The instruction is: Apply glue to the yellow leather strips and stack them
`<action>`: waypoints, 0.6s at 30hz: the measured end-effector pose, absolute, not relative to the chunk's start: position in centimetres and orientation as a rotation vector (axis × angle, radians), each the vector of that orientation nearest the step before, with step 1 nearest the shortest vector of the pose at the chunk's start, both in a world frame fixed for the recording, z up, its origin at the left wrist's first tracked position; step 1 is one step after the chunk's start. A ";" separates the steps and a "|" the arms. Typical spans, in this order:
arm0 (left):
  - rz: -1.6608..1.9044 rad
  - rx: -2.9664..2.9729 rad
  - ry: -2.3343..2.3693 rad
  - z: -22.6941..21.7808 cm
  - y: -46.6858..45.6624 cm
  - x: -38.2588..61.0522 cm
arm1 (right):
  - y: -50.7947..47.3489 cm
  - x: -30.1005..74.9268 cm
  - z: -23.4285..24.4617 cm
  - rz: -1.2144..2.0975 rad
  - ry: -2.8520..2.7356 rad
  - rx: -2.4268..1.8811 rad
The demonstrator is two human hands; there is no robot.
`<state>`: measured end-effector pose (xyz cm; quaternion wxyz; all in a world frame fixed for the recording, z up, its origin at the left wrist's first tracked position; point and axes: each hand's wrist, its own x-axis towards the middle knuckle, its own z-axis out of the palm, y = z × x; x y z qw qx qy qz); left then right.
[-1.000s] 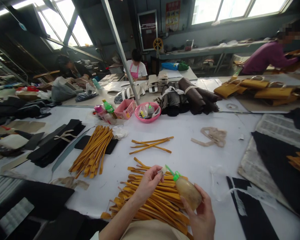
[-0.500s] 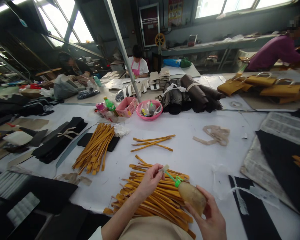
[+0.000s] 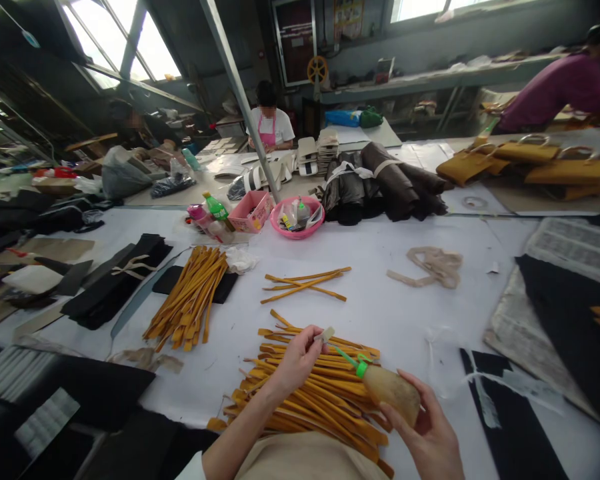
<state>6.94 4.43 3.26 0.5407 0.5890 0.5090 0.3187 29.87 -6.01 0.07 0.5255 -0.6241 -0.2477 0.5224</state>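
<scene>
In my right hand (image 3: 425, 417) is a glue bottle (image 3: 391, 393), yellowish and see-through, with a green cap and a thin green nozzle (image 3: 344, 355) that points up and left. My left hand (image 3: 300, 357) pinches a small pale, flat piece (image 3: 326, 335) close to the nozzle tip; whether they touch I cannot tell. Both hands are above a large heap of mustard-brown leather straps (image 3: 300, 393), lying mostly side by side. Beyond it, a few single straps (image 3: 305, 287) lie crossed on the white table surface (image 3: 370, 253).
A second strap pile (image 3: 187, 297) lies left, near stacked black pieces (image 3: 120, 280). Behind stand a pink basin (image 3: 298, 233), a pink box (image 3: 251, 212) and a green bottle (image 3: 215, 207). Dark rolls (image 3: 400, 183) and a beige ribbon (image 3: 430, 268) are at right. Several people work farther back.
My right hand has drawn the glue bottle slightly right and down, widening the gap between nozzle and pale piece. My left hand keeps its pinch and has barely moved.
</scene>
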 end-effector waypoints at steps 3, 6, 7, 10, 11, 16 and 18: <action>0.727 1.549 1.298 3.4 5.0 6.2 | -6.3 31.6 -0.3 1.246 -0.418 -1.400; 0.732 1.645 1.362 3.9 5.9 5.8 | -6.5 32.8 -0.4 1.227 -0.268 -1.321; 0.763 1.652 1.382 4.2 6.3 5.8 | -6.5 33.1 -0.5 1.210 -0.234 -1.317; 0.857 1.633 1.435 4.8 8.3 6.2 | -6.5 33.6 -0.9 1.162 -0.153 -1.343; 0.869 1.642 1.452 4.9 9.4 6.5 | -6.4 33.7 -1.2 1.155 -0.127 -1.350; 0.797 1.878 1.524 3.4 17.0 8.3 | -6.2 33.7 -2.2 1.119 -0.039 -1.344; 0.786 2.006 1.508 1.8 19.5 9.3 | -6.2 33.7 -2.4 1.101 -0.019 -1.341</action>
